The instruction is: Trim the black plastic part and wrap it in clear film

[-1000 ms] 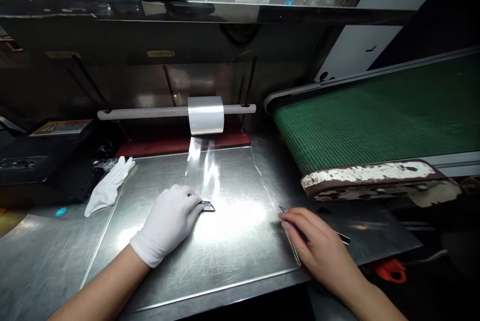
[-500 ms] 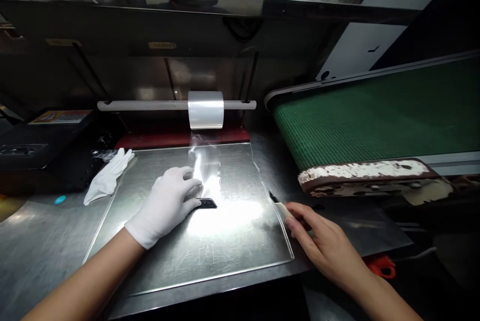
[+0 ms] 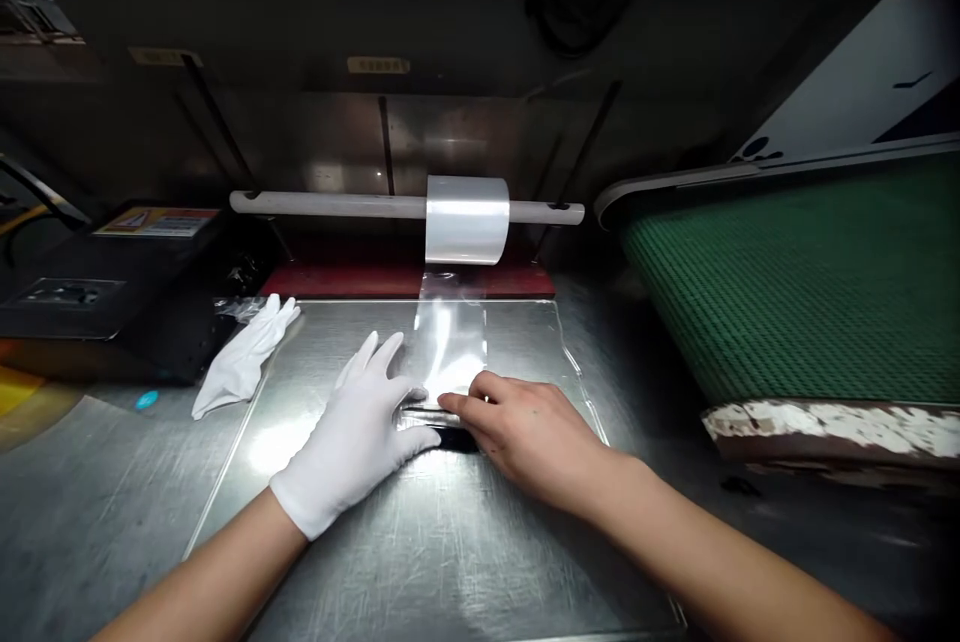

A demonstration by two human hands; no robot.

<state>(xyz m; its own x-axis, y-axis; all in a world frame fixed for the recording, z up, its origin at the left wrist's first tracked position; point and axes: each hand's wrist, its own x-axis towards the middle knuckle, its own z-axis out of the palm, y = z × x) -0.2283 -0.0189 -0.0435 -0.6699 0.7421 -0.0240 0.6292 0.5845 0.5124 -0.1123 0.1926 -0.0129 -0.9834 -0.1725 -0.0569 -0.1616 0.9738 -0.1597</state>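
Note:
My left hand (image 3: pixel 356 442), in a white glove, has thumb and index finger closed at the left end of a small black strip-shaped part (image 3: pixel 454 439). Its other fingers are spread. My bare right hand (image 3: pixel 529 427) pinches the lower end of the clear film (image 3: pixel 450 332) just above that part, fingertips beside my left index finger. From the film roll (image 3: pixel 466 222) on a white rod, the film runs down to both hands. Beneath them lies a clear-edged sheet (image 3: pixel 360 572) on the metal bench. My right fingers partly hide the black part.
A spare white glove (image 3: pixel 244 357) lies left of the sheet, near a black box (image 3: pixel 67 292) with a warning label. A blue round sticker (image 3: pixel 147 400) is on the bench. To the right stands a green conveyor belt (image 3: pixel 810 282) with a chipped white end.
My right hand has moved left from the sheet's edge to the film end. The pale-handled, dark-tipped tool it held is out of sight. The view has shifted downward and left.

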